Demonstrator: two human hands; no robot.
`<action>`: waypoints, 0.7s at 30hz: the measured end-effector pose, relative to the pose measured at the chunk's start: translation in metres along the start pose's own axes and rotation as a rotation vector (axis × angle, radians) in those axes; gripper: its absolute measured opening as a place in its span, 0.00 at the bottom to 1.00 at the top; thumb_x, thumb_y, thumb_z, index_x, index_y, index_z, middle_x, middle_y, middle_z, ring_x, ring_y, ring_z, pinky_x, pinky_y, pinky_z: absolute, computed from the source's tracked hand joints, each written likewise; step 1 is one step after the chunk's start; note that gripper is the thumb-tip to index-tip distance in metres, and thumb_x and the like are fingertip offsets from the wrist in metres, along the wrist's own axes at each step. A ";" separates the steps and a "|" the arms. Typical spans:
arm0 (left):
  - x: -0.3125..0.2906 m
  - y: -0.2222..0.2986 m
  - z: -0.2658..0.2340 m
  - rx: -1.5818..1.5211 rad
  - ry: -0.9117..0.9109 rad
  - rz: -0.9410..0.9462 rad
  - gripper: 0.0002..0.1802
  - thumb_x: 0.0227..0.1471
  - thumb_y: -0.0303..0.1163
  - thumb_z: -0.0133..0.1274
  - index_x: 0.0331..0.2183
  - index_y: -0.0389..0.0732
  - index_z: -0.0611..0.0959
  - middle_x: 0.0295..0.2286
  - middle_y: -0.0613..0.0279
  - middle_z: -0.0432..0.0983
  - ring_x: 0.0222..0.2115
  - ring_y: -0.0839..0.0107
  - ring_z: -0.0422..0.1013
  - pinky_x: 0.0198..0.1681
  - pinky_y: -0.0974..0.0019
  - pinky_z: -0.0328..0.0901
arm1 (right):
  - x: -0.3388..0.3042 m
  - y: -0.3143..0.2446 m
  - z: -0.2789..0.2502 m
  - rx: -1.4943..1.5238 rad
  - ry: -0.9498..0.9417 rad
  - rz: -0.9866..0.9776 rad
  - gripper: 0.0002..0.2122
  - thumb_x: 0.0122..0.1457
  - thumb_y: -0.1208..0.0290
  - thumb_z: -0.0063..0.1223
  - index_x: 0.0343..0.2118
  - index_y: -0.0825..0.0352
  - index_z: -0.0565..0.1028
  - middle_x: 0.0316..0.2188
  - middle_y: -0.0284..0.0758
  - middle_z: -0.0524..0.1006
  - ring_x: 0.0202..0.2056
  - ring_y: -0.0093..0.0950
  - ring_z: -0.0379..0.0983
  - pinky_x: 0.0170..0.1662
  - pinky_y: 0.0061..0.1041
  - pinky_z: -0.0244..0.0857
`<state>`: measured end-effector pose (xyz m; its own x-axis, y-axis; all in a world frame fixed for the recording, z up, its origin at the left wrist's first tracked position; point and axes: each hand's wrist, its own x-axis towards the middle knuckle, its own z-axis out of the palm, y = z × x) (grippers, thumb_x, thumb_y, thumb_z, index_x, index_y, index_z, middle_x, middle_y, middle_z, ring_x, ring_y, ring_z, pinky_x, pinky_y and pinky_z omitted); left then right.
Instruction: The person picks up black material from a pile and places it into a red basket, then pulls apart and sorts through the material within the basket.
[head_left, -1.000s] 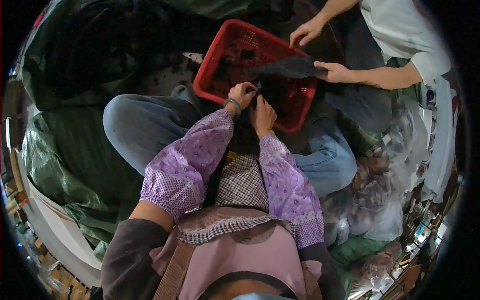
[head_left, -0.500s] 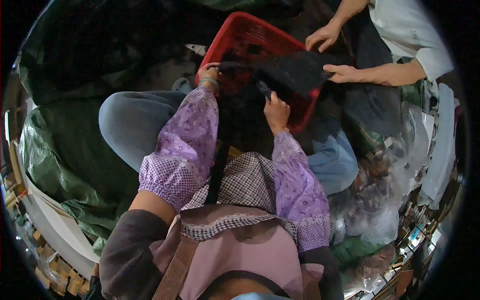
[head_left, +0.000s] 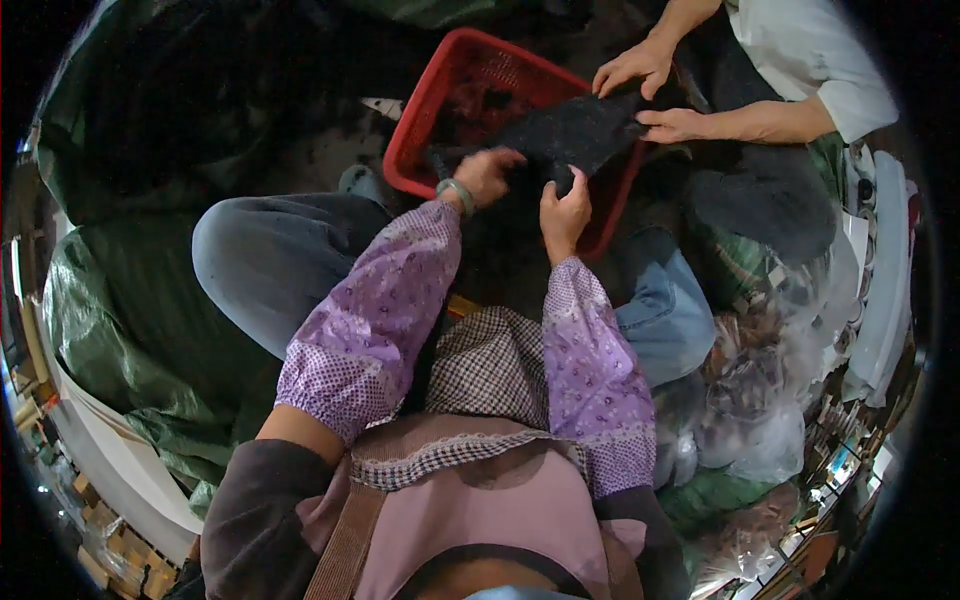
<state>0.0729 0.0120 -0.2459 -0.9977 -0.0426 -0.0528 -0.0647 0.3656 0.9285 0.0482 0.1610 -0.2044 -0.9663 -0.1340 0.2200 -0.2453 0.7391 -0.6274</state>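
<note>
A dark grey piece of cloth (head_left: 580, 130) is stretched over the red plastic basket (head_left: 400, 150) in front of me. My right hand (head_left: 567, 207) pinches its near edge, thumb and fingers closed on the dark fabric. My left hand (head_left: 484, 177), with a bracelet at the wrist, is above the basket's near side beside the cloth. Motion smears its fingers, so its grip is unclear. From the upper right, another person's hand (head_left: 682, 125) grips the cloth's far corner, and that person's other hand (head_left: 640, 68) rests at its upper edge.
Green tarpaulin (head_left: 130, 310) spreads along the left. Dark fabric (head_left: 765, 215) and clear plastic bags (head_left: 750, 410) lie to the right, near long pale rolls (head_left: 880, 270). My bent knees (head_left: 270, 250) flank the basket. A small pale pointed object (head_left: 382, 106) lies beside its left wall.
My left hand has left the basket's left rim and moved right and nearer to me. My right hand has shifted slightly right. The other person's hands moved a little left with the cloth.
</note>
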 end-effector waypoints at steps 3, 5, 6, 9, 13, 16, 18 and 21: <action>-0.013 0.032 0.028 0.041 -0.327 0.079 0.37 0.26 0.32 0.53 0.45 0.47 0.59 0.36 0.51 0.65 0.37 0.59 0.63 0.39 0.65 0.58 | 0.012 0.009 0.001 0.041 0.100 0.030 0.17 0.40 0.73 0.43 0.36 0.71 0.62 0.31 0.47 0.65 0.35 0.41 0.62 0.38 0.33 0.55; -0.022 0.046 0.037 -0.033 -0.171 0.172 0.39 0.28 0.34 0.53 0.46 0.45 0.57 0.37 0.49 0.64 0.37 0.56 0.62 0.39 0.62 0.58 | 0.025 -0.010 -0.007 0.115 0.060 0.223 0.19 0.40 0.74 0.43 0.38 0.71 0.60 0.31 0.47 0.64 0.35 0.41 0.60 0.39 0.33 0.54; -0.022 0.058 0.036 0.073 -0.093 0.091 0.38 0.29 0.34 0.52 0.46 0.46 0.56 0.36 0.49 0.65 0.35 0.56 0.63 0.38 0.61 0.58 | 0.031 -0.017 -0.012 0.180 0.052 0.312 0.17 0.39 0.74 0.43 0.37 0.69 0.62 0.32 0.46 0.64 0.36 0.39 0.60 0.40 0.31 0.54; -0.009 0.067 0.024 0.331 0.048 -0.093 0.25 0.34 0.28 0.44 0.40 0.54 0.65 0.26 0.52 0.69 0.26 0.55 0.66 0.29 0.57 0.61 | 0.043 -0.015 -0.011 0.435 -0.019 0.350 0.14 0.40 0.74 0.44 0.34 0.67 0.66 0.33 0.45 0.64 0.36 0.37 0.60 0.40 0.29 0.54; 0.006 0.051 -0.013 0.417 0.141 0.028 0.24 0.29 0.21 0.40 0.35 0.53 0.71 0.20 0.52 0.70 0.22 0.55 0.66 0.27 0.56 0.61 | 0.057 -0.022 -0.014 0.556 -0.282 0.390 0.12 0.41 0.61 0.48 0.26 0.62 0.71 0.32 0.40 0.65 0.33 0.33 0.63 0.36 0.27 0.58; 0.020 0.059 -0.038 0.478 0.023 0.105 0.19 0.30 0.23 0.42 0.33 0.47 0.72 0.21 0.52 0.70 0.24 0.53 0.66 0.28 0.55 0.60 | 0.062 -0.039 -0.044 0.018 -0.259 -0.052 0.15 0.40 0.55 0.49 0.26 0.62 0.71 0.30 0.40 0.65 0.31 0.34 0.63 0.34 0.28 0.58; 0.026 0.085 -0.052 0.533 -0.072 0.075 0.18 0.34 0.27 0.44 0.35 0.46 0.70 0.24 0.52 0.70 0.27 0.54 0.65 0.29 0.55 0.60 | 0.067 -0.032 -0.052 -0.039 -0.207 -0.145 0.16 0.39 0.54 0.50 0.25 0.62 0.71 0.30 0.38 0.65 0.32 0.35 0.63 0.33 0.28 0.59; 0.035 0.089 -0.066 0.603 -0.153 0.090 0.17 0.38 0.36 0.44 0.37 0.47 0.69 0.27 0.52 0.69 0.29 0.55 0.65 0.32 0.56 0.60 | 0.076 -0.033 -0.050 -0.029 -0.074 -0.498 0.16 0.40 0.56 0.49 0.26 0.65 0.71 0.29 0.40 0.67 0.31 0.35 0.65 0.32 0.28 0.59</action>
<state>0.0333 -0.0184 -0.1412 -0.9885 0.1301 -0.0775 0.0642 0.8235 0.5637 -0.0137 0.1600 -0.1295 -0.7357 -0.5210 0.4328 -0.6768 0.5912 -0.4387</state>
